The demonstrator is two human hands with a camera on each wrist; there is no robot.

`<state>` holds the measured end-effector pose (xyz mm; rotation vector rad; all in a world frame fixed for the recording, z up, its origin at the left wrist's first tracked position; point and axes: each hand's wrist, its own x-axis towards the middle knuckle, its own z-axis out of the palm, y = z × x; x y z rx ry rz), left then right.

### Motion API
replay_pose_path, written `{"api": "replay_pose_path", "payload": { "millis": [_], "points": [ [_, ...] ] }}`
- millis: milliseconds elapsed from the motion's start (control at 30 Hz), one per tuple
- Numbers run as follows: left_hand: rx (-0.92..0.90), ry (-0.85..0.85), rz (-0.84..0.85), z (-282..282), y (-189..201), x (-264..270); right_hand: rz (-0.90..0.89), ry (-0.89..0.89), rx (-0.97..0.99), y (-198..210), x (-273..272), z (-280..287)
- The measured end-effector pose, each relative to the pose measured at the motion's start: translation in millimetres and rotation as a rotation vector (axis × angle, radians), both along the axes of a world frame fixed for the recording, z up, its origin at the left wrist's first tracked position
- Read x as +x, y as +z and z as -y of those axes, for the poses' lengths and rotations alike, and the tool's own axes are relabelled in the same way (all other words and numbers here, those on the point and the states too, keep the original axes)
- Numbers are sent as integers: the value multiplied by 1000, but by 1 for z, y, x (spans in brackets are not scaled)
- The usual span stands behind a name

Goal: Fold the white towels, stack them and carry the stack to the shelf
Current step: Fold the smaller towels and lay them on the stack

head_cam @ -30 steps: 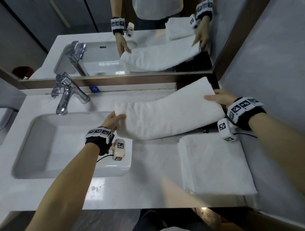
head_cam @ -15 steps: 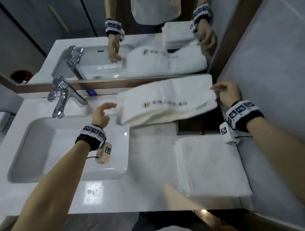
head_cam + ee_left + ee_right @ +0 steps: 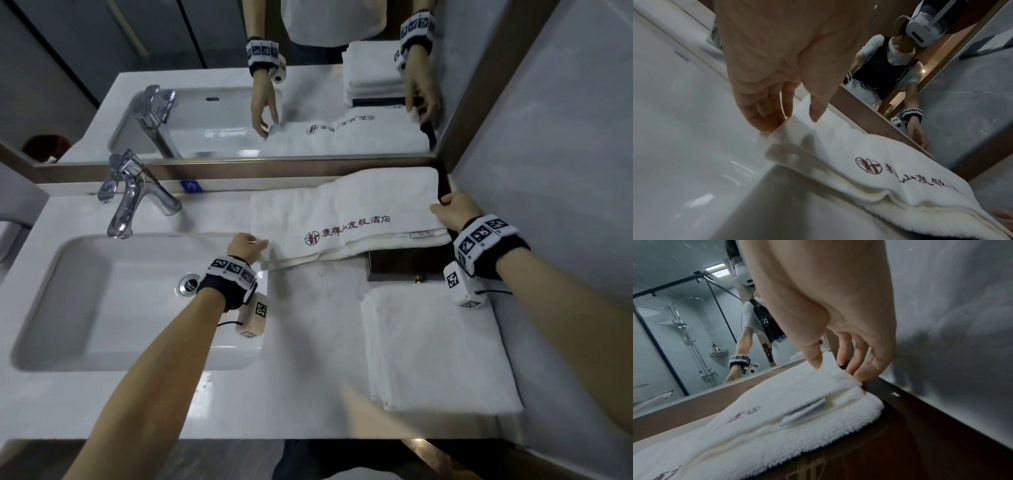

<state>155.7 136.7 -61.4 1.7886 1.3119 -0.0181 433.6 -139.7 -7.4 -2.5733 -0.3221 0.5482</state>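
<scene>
A white towel (image 3: 342,212) with a red logo lies folded lengthwise along the back of the counter, logo up. Its right end rests on a dark wooden box (image 3: 404,267). My left hand (image 3: 248,245) pinches the towel's near left corner, thumb on top (image 3: 791,120). My right hand (image 3: 452,209) pinches the far right corner against the side wall (image 3: 838,368). The towel (image 3: 849,151) shows several layers along its near edge, and a label on its right end (image 3: 797,402). A folded white towel stack (image 3: 435,346) sits on the counter at the near right.
A white sink basin (image 3: 120,301) with a chrome faucet (image 3: 130,195) fills the left of the counter (image 3: 308,342). A mirror (image 3: 205,34) runs along the back, a grey wall (image 3: 548,171) closes the right side. The counter's front edge is near me.
The towel was held up in the air between both hands and folded over. It now lies flat at the back of the counter, logo up, both hands lowered with it.
</scene>
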Motion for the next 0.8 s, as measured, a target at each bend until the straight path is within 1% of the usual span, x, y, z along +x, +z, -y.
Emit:
{"api": "replay_pose_path", "payload": {
  "millis": [100, 133, 233, 300, 367, 433, 500, 567, 633, 700, 800],
  "points": [
    [28, 22, -27, 3, -1, 7, 11, -5, -35, 3, -2, 1],
    [12, 22, -31, 3, -1, 9, 10, -8, -43, 3, -3, 0],
    [-66, 44, -41, 2, -2, 13, -108, 6, -91, 3, -5, 1],
    [-47, 39, -61, 0, 0, 14, -133, 9, -58, 3, -6, 1],
    [-45, 21, -34, -3, -1, 14, -120, -7, -18, 1, -6, 2],
    [-115, 48, 44, -7, -3, 13, -73, -32, -9, 0, -8, 3],
    [-194, 130, 136, -11, -3, 12, -16, -93, 27, 0, -10, 2],
    [-247, 185, 185, -16, -4, 11, -1, -147, 76, 0, -12, 0],
    [-308, 213, 191, -20, -5, 10, -30, -162, 82, -1, -14, -1],
    [-377, 234, 158, -26, -5, 10, -69, -158, 71, -1, -14, -2],
    [-430, 173, 98, -33, -6, 10, -91, -124, 8, 0, -14, -3]
  ]
}}
